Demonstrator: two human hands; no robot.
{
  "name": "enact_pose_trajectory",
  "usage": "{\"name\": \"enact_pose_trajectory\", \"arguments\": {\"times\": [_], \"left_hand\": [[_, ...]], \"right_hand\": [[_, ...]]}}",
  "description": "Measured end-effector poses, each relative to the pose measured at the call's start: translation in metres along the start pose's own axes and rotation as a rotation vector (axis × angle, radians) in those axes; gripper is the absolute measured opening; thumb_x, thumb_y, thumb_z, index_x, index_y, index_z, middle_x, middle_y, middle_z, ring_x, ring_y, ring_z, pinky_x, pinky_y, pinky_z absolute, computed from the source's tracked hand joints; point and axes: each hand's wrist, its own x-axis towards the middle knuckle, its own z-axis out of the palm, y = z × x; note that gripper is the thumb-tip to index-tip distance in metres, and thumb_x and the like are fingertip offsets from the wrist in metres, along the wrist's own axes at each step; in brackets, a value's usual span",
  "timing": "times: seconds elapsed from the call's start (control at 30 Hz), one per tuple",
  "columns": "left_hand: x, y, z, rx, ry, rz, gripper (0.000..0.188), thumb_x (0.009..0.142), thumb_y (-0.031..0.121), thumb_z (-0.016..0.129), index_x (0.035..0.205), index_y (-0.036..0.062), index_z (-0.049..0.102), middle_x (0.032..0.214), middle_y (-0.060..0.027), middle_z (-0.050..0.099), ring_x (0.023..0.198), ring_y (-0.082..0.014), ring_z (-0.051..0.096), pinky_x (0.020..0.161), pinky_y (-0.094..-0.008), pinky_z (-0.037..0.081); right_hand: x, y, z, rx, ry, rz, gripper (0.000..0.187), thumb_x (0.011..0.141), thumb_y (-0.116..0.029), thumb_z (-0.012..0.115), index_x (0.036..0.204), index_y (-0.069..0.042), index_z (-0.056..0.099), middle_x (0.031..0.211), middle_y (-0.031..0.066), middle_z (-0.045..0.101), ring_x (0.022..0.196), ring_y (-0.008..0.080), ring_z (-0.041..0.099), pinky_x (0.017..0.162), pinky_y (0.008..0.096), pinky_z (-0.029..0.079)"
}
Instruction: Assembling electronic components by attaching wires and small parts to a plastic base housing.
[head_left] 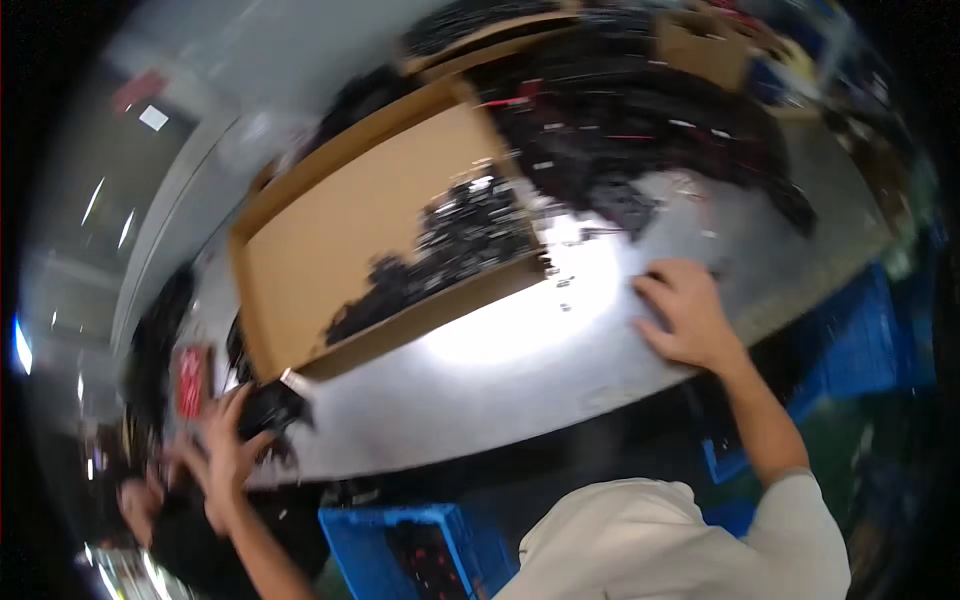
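My left hand (225,455) reaches over the table's left end, its fingers spread and blurred by motion. Just beyond it sits a bundle of black parts (275,408); whether the fingertips touch it I cannot tell. On the right, my right hand (688,312) is at the metal table (500,410), thumb and forefinger apart, with nothing visible between them. Between the hands lies a shallow cardboard box (330,215) with a heap of small black parts (470,225) along its right and near sides. A few tiny pieces (565,295) are scattered beside the box.
A large pile of black cable-like items (660,120) covers the table's far right. Beyond stands an open carton (705,50). A red and white packet (192,380) lies at left. Blue crates (385,520) stand below the near edge and right (860,340). Another person (140,505) is at lower left.
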Motion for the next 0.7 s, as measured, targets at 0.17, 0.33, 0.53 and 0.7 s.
{"name": "enact_pose_trajectory", "arguments": {"times": [0.17,0.33,0.53,0.7], "left_hand": [[0.073,0.040,-0.009,0.432,0.330,-0.052,0.081,0.074,-0.002,0.074,0.148,0.0166,0.046,0.156,-0.0114,0.037,0.143,-0.0352,0.035,0.115,-0.0442,0.034],[0.148,0.223,0.029,-0.583,0.140,0.406,0.053,0.085,0.002,0.071,0.136,0.0102,0.059,0.144,-0.0093,0.051,0.128,-0.0237,0.052,0.102,-0.0376,0.048],[0.176,0.404,0.072,-0.376,0.273,0.643,0.062,0.083,0.030,0.078,0.138,0.0143,0.056,0.140,-0.0170,0.052,0.108,-0.0360,0.065,0.086,-0.0446,0.055],[0.189,0.469,0.086,-0.156,0.262,0.489,0.057,0.082,0.035,0.077,0.129,0.0128,0.055,0.128,-0.0203,0.052,0.092,-0.0420,0.068,0.074,-0.0485,0.058]], "right_hand": [[-0.011,0.004,-0.001,-0.039,0.094,-0.009,0.046,0.079,-0.034,0.075,0.115,-0.008,0.065,0.118,0.0122,0.059,0.114,0.0320,0.054,0.101,0.0456,0.038],[-0.021,0.012,0.001,0.014,0.090,-0.038,0.056,0.078,-0.043,0.077,0.119,-0.009,0.064,0.120,0.0105,0.059,0.116,0.0312,0.053,0.103,0.0454,0.038],[-0.018,0.013,-0.001,0.079,0.106,-0.075,0.067,0.072,-0.055,0.077,0.119,-0.009,0.065,0.126,0.0120,0.058,0.120,0.0341,0.052,0.104,0.0467,0.039],[-0.018,0.009,-0.003,0.091,0.152,-0.049,0.066,0.071,-0.053,0.078,0.117,-0.008,0.064,0.130,0.0138,0.056,0.124,0.0364,0.050,0.107,0.0488,0.038]]}}
